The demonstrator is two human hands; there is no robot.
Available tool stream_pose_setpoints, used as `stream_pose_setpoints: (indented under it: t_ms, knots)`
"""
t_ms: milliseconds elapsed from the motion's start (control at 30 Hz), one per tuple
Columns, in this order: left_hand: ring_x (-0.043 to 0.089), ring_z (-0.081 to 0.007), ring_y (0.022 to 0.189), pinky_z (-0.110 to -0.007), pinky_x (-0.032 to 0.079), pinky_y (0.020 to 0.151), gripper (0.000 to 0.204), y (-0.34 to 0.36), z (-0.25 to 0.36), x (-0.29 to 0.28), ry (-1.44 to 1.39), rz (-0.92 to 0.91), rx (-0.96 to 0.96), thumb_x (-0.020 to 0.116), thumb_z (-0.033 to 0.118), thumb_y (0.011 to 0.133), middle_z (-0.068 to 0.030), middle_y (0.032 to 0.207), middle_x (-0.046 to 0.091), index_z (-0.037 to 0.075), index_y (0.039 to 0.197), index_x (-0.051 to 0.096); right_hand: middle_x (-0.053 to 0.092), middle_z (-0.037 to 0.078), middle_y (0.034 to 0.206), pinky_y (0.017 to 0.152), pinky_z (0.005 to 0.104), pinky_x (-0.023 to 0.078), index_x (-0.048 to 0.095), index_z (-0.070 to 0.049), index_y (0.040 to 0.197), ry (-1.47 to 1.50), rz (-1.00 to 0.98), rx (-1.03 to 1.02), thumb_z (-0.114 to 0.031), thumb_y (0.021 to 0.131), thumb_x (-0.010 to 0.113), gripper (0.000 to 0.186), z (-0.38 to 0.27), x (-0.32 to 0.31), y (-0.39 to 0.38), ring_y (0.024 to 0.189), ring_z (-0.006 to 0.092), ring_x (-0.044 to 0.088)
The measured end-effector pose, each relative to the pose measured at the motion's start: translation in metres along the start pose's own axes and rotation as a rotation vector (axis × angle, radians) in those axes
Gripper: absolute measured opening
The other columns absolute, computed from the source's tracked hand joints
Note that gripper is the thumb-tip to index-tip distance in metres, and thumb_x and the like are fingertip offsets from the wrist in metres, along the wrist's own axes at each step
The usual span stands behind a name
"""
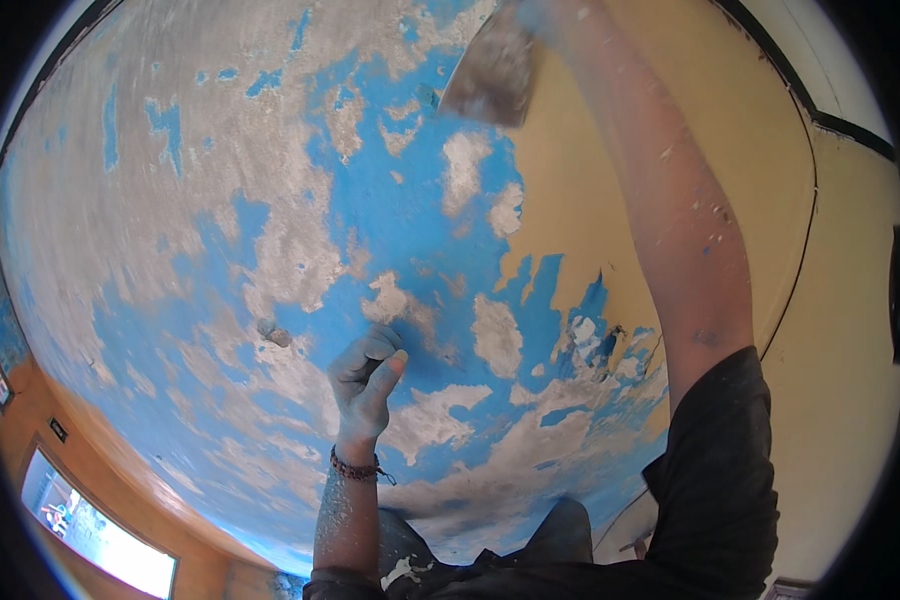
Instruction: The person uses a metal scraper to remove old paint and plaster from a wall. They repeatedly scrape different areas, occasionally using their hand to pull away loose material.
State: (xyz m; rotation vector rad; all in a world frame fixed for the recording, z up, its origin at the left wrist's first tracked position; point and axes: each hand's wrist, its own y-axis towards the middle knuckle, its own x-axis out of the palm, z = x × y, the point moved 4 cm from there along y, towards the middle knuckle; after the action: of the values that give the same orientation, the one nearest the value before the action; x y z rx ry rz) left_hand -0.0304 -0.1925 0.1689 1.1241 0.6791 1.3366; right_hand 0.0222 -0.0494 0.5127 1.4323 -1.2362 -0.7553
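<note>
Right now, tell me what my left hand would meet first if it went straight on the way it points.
Most likely the wall: your curled left hand points up the picture, toward a pale patch amid the blue paint. Depth is unclear, so the two may be touching.

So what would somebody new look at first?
Probably the big wall, patchy blue and grey in the middle, yellow toward the right. Next, the scraper at the top, in the right hand. Then the bright opening at lower left.

This is an indoor renovation site (patchy wall (370,215)).
</note>
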Motion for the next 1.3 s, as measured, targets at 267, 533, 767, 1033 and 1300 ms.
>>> stream_pose_setpoints:
  t_ms: [267,533,767,1033,1300]
  knots:
    - [0.041,-0.015,0.068,-0.032,0.037,0.07,0.02,-0.003,-0.001,-0.007,0.049,0.043,-0.079,0.063,0.011,0.079,-0.002,0.068,0.044,0.003,0.066,0.05,0.03,-0.006,0.045,0.032,0.0257,0.019,0.039,-0.018,0.06,0.063,0.054,-0.07,-0.037,0.085,0.049,0.033,-0.004,0.0,0.004,0.032,0.0088,0.025]
    - [0.038,-0.0104,0.063,-0.025,0.03,0.055,0.018,-0.003,0.0,-0.008,0.023,0.002,0.023,0.062,0.007,0.083,-0.0029,0.073,0.047,0.001,0.071,0.051,0.031,-0.005,0.044,0.032,0.0257,0.02,0.039,-0.018,0.059,0.142,0.066,-0.101,-0.036,0.085,0.051,0.033,0.004,0.001,0.014,0.032,0.0093,0.027]
    - [0.036,-0.0092,0.063,-0.024,0.03,0.055,0.019,-0.003,0.002,-0.01,0.013,-0.017,0.007,0.061,0.007,0.084,-0.0017,0.072,0.046,0.002,0.07,0.049,0.03,-0.005,0.044,0.031,0.0264,0.019,0.04,-0.017,0.06,0.127,0.09,-0.172,-0.035,0.085,0.052,0.033,-0.01,0.017,-0.006,0.032,0.0092,0.026]
    - [0.036,-0.0092,0.063,-0.025,0.029,0.054,0.02,-0.003,0.003,-0.008,0.022,0.001,-0.018,0.061,0.008,0.085,-0.0011,0.071,0.045,0.002,0.069,0.05,0.028,-0.005,0.043,0.031,0.0267,0.019,0.039,-0.019,0.056,0.16,0.077,-0.166,-0.033,0.086,0.05,0.035,-0.001,0.003,0.005,0.031,0.01,0.025]
    - [0.035,-0.0094,0.061,-0.026,0.028,0.053,0.018,-0.002,-0.003,-0.001,-0.012,0.007,-0.027,0.061,0.005,0.084,-0.0009,0.069,0.045,0.002,0.069,0.051,0.031,-0.005,0.042,0.032,0.0263,0.02,0.038,-0.021,0.055,0.149,0.008,-0.212,-0.036,0.085,0.053,0.036,-0.019,-0.003,0.002,0.031,0.0089,0.027]
